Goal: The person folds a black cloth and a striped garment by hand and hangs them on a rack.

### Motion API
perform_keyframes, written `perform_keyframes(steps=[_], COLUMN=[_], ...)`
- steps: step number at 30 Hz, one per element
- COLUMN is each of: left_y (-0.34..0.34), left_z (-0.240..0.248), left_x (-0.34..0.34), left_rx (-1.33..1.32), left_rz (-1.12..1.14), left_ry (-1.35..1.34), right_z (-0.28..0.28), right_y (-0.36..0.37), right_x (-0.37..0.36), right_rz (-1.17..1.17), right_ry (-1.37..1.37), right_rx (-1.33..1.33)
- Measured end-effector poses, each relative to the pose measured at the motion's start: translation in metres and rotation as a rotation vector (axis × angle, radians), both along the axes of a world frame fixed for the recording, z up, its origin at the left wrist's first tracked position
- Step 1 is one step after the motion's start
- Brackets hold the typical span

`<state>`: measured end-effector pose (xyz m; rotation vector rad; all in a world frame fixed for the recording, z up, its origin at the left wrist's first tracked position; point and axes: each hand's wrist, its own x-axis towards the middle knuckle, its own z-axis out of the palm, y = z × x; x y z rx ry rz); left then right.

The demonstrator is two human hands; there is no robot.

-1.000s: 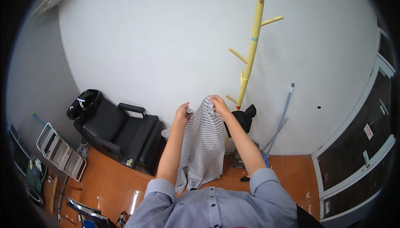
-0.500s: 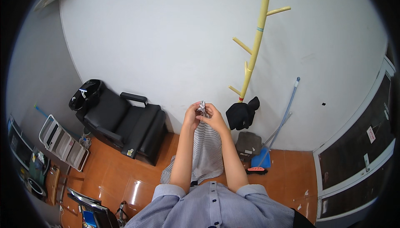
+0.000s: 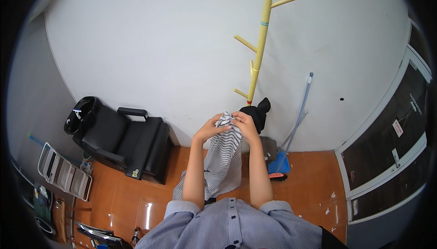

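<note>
Black, a chair point(image 3: 128, 140) stood off left; then the left hand point(image 3: 208, 130) pinched the bunched top of the striped cloth point(image 3: 223, 151), which hung lengthwise below; the right hand point(image 3: 246, 124) held that same top, equally near.

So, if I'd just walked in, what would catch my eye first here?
Probably the grey-and-white striped cloth in the centre, its bunched top held between the person's left hand and right hand. Just beyond, to the right, a tall yellow pole-shaped rack with short pegs stands out against the plain white wall. On the left sits a bulky black padded chair with a glossy black basin at its head end.
</note>
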<state>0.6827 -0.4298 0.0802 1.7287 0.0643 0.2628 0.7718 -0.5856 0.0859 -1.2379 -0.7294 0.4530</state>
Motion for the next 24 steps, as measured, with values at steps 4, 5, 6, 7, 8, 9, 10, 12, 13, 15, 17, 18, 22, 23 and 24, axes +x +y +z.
perform_keyframes(steps=[4,5,6,7,8,9,10,12,13,15,17,18,22,23,24], left_y=[0.005,0.005,0.003,0.002,0.002,0.001,0.0,-0.002,-0.003,-0.01,-0.007,-0.006,-0.008,-0.007,-0.006], left_z=[-0.003,-0.001,0.0,0.003,0.006,0.01,0.013,0.027,0.033,0.051,0.059,0.062,0.076,0.081,0.083], left_x=[0.014,0.017,0.02,0.023,0.027,0.03,0.034,0.037,0.037,0.037,0.039,0.04,0.038,0.034,0.032], left_rx=[-0.068,-0.058,-0.071,0.001,0.073,0.146,0.159,0.199,0.219,0.228,0.278,0.318,0.315,0.311,0.307], left_rz=[-0.078,-0.087,-0.086,-0.073,-0.059,-0.043,-0.021,-0.003,0.006,0.004,0.008,-0.006,-0.031,-0.03,-0.031], left_ry=[0.034,0.004,-0.081,-0.101,-0.121,-0.141,-0.165,-0.178,-0.185,-0.221,-0.278,-0.288,-0.24,-0.208,-0.175], right_z=[0.003,0.005,0.006,0.007,0.009,0.011,0.013,0.024,0.03,0.038,0.045,0.057,0.074,0.081,0.093], right_y=[-0.021,-0.029,-0.035,-0.041,-0.043,-0.045,-0.046,-0.047,-0.048,-0.05,-0.043,-0.043,-0.037,-0.034,-0.032], right_x=[0.02,0.024,0.028,0.032,0.034,0.036,0.038,0.04,0.041,0.044,0.044,0.037,0.037,0.034,0.029], right_rz=[-0.12,-0.156,-0.191,-0.226,-0.274,-0.306,-0.338,-0.356,-0.36,-0.373,-0.388,-0.381,-0.497,-0.518,-0.54], right_ry=[-0.122,-0.157,-0.192,-0.227,-0.276,-0.302,-0.328,-0.354,-0.394,-0.477,-0.612,-0.659,-0.8,-0.838,-0.874], right_rx=[-0.041,-0.081,-0.122,-0.163,-0.203,-0.217,-0.231,-0.255,-0.273,-0.308,-0.343,-0.376,-0.552,-0.596,-0.642])
